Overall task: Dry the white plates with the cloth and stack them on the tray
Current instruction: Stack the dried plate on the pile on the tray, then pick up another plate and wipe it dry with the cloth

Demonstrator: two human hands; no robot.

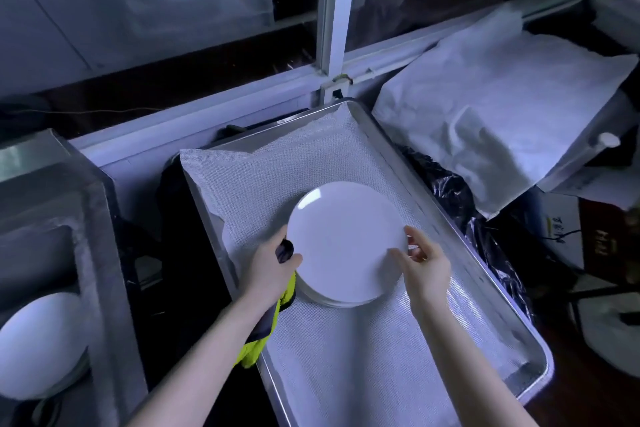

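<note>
Well, the top plate (pixel 346 239) is in the middle of the tray (pixel 531 374), right on a stack (pixel 332 302) of other white plates, and I cannot tell if it is all the way down yet. The left hand (pixel 273 262) grips its left rim with the thumb on top. The yellow-green cloth (pixel 256 347) is bunched in that same hand and hangs under the wrist. The right hand (pixel 425 263) holds the right rim lightly, thumb on top and fingers loosely spread along the edge. I think the plate is hard and stiff, so it will not bend, but it can chip or break if it drops or bangs the plates below. It looks smooth and shiny, so it may be slippery, more so if water is left on it. One plate is likely not heavy, but the whole stack would be. The best place to hold it is the rim, on two sides across from each other, just as the hands do now. The plate is round, so it has no long side and points no way; it lies flat or nearly flat, wide face up. The tray is long, and its long side runs away from the person, slanting left at the far end. A mesh liner (pixel 277 166) covers the tray floor. A spare plate (pixel 34 347) waits in the metal tub (pixel 93 218) on the left.
</note>
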